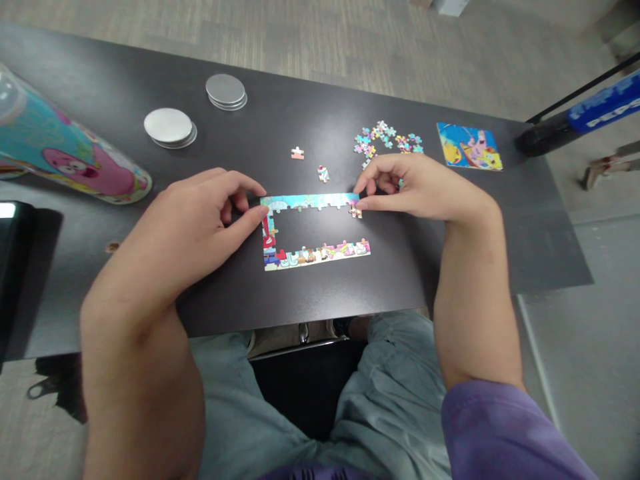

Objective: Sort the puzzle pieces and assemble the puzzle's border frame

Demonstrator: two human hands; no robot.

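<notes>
A partly joined jigsaw border (300,259) lies on the dark table, with its top, left and bottom edges linked. The fingertips of my left hand (215,213) touch its top left corner, thumb and index finger apart. At the top right end, my right hand (400,187) pinches around a small puzzle piece (356,211) that meets the strip. Two loose pieces, an orange one (297,153) and a multicoloured one (323,174), lie above the border. Behind my right hand sits a pile of several loose pieces (383,133), partly hidden by it.
A colourful cartoon cylinder (90,160) stands at the left, near two stacks of silver discs (169,127) (226,90). A cartoon picture card (470,147) lies at the right, beside a blue-labelled bottle (585,113). A dark device (17,267) is at the left edge.
</notes>
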